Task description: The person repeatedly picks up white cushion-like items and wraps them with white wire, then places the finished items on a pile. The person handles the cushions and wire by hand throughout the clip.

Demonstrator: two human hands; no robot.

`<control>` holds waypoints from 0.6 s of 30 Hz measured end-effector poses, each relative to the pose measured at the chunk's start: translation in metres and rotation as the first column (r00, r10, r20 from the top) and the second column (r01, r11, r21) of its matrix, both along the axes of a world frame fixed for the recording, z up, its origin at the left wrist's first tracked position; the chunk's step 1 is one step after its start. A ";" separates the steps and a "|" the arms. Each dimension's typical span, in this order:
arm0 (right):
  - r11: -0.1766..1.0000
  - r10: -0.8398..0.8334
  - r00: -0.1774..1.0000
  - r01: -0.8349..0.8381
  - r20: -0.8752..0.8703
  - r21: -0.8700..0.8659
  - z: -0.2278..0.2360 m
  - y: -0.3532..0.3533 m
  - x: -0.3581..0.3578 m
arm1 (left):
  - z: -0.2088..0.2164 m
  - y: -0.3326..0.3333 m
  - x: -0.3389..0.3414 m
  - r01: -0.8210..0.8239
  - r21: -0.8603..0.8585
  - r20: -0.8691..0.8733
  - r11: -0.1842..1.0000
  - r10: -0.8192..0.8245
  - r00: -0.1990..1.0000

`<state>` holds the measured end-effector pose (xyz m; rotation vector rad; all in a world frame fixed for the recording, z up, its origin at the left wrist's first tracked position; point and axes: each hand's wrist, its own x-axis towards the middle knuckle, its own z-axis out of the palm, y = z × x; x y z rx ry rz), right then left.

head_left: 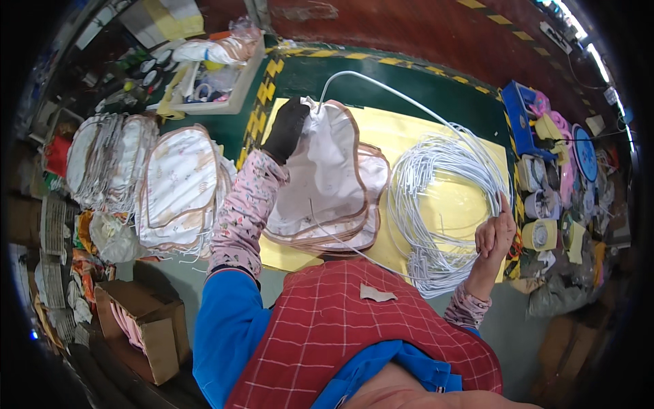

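L hand (286,127), black-gloved, fingers pinching top of white brown-trimmed fabric bib (325,170) at counter centre, R hand (495,235) fingers closed on coiled white cord (446,198) by right edge; feeding step, next needs cord end guided w/ care.

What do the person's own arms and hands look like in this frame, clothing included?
The left hand wears a black glove. The left forearm is covered by a pink floral oversleeve over a blue upper sleeve. The right hand is bare, with a matching pink floral cuff at the wrist. A red checked apron covers the chest.
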<state>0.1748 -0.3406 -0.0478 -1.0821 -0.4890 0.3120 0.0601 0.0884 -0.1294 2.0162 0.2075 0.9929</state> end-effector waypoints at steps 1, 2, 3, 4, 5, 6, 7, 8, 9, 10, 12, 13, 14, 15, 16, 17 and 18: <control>1.000 0.016 1.000 -0.016 -0.006 0.013 0.001 -0.001 -0.001 | 0.003 -0.002 -0.009 -0.057 0.208 0.079 0.977 0.041 0.996; 1.000 0.011 1.000 -0.011 -0.003 0.015 0.000 -0.006 -0.004 | 0.033 -0.026 -0.021 -0.027 0.060 -0.003 0.998 0.027 1.000; 1.000 0.005 1.000 -0.005 0.000 0.017 0.000 -0.011 -0.005 | 0.037 -0.031 -0.026 -0.055 0.136 0.021 0.989 0.053 0.998; 1.000 0.007 1.000 -0.008 0.004 0.020 -0.001 -0.014 -0.006 | 0.040 -0.035 -0.032 -0.094 0.211 0.048 0.973 0.086 0.995; 0.998 0.031 1.000 -0.031 0.004 0.057 -0.001 -0.017 -0.008 | 0.042 -0.037 -0.038 -0.133 0.283 0.077 0.950 0.115 0.990; 0.994 0.054 0.999 -0.054 0.004 0.094 -0.001 -0.020 -0.010 | 0.037 -0.035 -0.044 -0.211 0.431 0.126 0.877 0.173 0.977; 0.990 0.072 0.997 -0.072 0.003 0.123 -0.001 -0.025 -0.011 | 0.035 -0.037 -0.048 -0.229 0.426 0.083 0.875 0.214 0.973; 0.981 0.099 0.995 -0.101 0.022 0.164 -0.004 -0.029 -0.011 | 0.033 -0.039 -0.053 -0.247 0.421 0.040 0.873 0.254 0.966; 0.977 0.110 0.994 -0.112 0.026 0.183 -0.004 -0.031 -0.011 | 0.032 -0.040 -0.057 -0.265 0.417 -0.003 0.870 0.292 0.956; 0.972 0.115 0.993 -0.119 0.028 0.203 -0.005 -0.034 -0.012 | 0.036 -0.048 -0.056 -0.300 0.354 0.062 0.886 0.298 0.952; 0.958 0.153 0.987 -0.159 0.044 0.240 -0.009 -0.040 -0.010 | 0.048 -0.058 -0.064 -0.302 0.448 0.127 0.842 0.275 0.953; 0.948 0.186 0.981 -0.195 0.061 0.250 -0.012 -0.044 -0.006 | 0.051 -0.061 -0.068 -0.306 0.488 0.160 0.818 0.261 0.952; 0.938 0.217 0.973 -0.230 0.078 0.259 -0.014 -0.047 -0.004 | 0.042 -0.054 -0.070 -0.365 0.628 0.229 0.687 0.285 0.931; 0.925 0.249 0.964 -0.265 0.092 0.273 -0.017 -0.049 -0.004 | 0.039 -0.052 -0.073 -0.355 0.635 0.223 0.686 0.277 0.935; 0.911 0.279 0.955 -0.298 0.104 0.285 -0.019 -0.051 -0.004 | 0.042 -0.054 -0.075 -0.343 0.640 0.215 0.687 0.269 0.939; 0.896 0.309 0.944 -0.330 0.117 0.296 -0.020 -0.052 -0.004 | 0.044 -0.056 -0.076 -0.332 0.646 0.208 0.688 0.260 0.943; 0.896 0.297 0.950 -0.311 0.095 0.316 -0.019 -0.055 -0.005 | 0.047 -0.059 -0.078 -0.336 0.638 0.206 0.693 0.267 0.941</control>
